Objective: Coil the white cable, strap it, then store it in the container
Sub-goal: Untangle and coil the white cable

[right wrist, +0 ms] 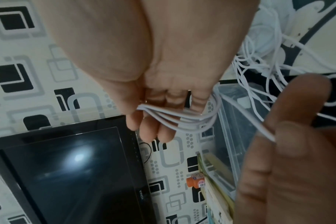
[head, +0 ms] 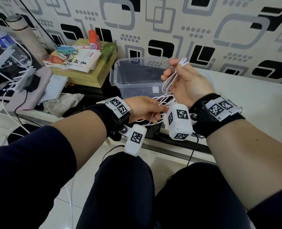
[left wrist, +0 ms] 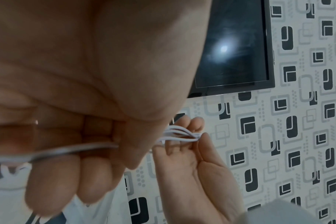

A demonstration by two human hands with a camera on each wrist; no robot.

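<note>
The right hand is raised in front of the container, thumb and fingers pinching several gathered loops of the cable; the loop ends stick out above the fingertips. In the right wrist view the loops pass across the curled fingers and bend round the little-finger side of the hand. The left hand is lower and nearer the body, fingers curled round a single strand of the same cable; the left wrist view shows that strand pinched under the thumb. Between the two hands the loose cable hangs in a tangle of slack loops, held in the air above the front edge of the surface. The container is clear plastic, open-topped, standing on the surface just behind the hands. To its left lies a stack of books on a yellow-green box, with an orange bottle behind them. Farther left stand a tall tumbler and a water bottle. A dark screen hangs on the patterned wall.
</note>
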